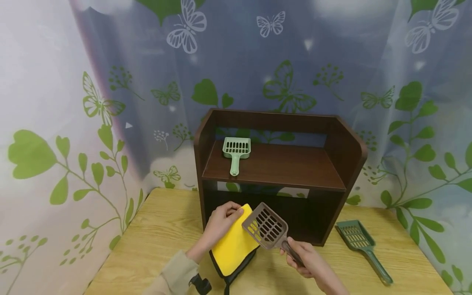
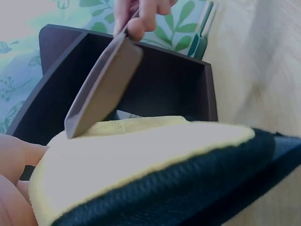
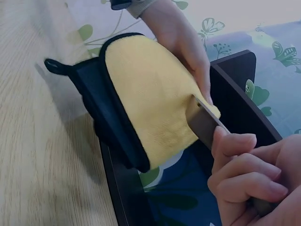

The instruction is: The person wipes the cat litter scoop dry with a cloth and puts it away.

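My left hand (image 1: 220, 224) grips a folded yellow cloth (image 1: 232, 249) with a black edge and a hanging loop. A brown slotted litter scoop (image 1: 271, 232) is held by its handle in my right hand (image 1: 309, 261), its head tilted up in front of the shelf. In the left wrist view, the front edge of the scoop (image 2: 101, 87) meets the cloth (image 2: 127, 165). From the right wrist view, my curled right fingers (image 3: 244, 162) wrap the handle, and the scoop's tip lies against the yellow side. Part of my left hand is hidden behind the cloth.
A dark brown two-level shelf (image 1: 273, 164) stands behind my hands on the wooden table (image 1: 147, 237). On its upper board lies a light green litter scoop (image 1: 236, 156). A dark green scoop (image 1: 357, 235) lies right of the shelf. A patterned curtain (image 1: 236, 53) hangs behind.
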`<state>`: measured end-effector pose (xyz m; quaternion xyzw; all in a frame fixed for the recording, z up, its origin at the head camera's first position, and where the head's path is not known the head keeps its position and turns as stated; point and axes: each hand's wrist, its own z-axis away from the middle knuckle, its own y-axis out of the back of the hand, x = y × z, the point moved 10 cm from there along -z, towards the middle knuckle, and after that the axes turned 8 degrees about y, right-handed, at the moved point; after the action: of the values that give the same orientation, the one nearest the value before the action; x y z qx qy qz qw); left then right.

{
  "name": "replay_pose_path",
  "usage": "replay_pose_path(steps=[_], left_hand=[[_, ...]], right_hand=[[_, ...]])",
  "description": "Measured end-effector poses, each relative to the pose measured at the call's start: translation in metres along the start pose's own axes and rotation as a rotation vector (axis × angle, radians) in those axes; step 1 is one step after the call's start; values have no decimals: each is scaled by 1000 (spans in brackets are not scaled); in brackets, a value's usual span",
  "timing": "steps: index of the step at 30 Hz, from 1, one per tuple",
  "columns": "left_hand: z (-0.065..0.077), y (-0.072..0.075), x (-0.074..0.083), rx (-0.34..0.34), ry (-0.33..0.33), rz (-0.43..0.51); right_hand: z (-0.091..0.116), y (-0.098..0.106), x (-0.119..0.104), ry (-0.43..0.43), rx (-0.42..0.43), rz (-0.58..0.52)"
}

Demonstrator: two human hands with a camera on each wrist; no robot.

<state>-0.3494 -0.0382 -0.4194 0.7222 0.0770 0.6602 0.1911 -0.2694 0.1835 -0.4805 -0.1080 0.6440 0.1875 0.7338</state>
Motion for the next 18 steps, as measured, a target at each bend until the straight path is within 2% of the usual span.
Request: replay_pose_path(steps=[4, 8, 15, 18], left_hand=[[-6, 1, 7, 8, -9, -7], [-12, 0, 15, -1, -53, -27], [-11, -14, 36, -82, -230, -139], [-9, -22, 42, -130, -283, -168]], right_hand=[[-1, -6, 0, -1, -46, 28], [-2, -8, -4, 30, -74, 68], [1, -8, -12, 69, -111, 139], [1, -9, -16, 103, -126, 180]])
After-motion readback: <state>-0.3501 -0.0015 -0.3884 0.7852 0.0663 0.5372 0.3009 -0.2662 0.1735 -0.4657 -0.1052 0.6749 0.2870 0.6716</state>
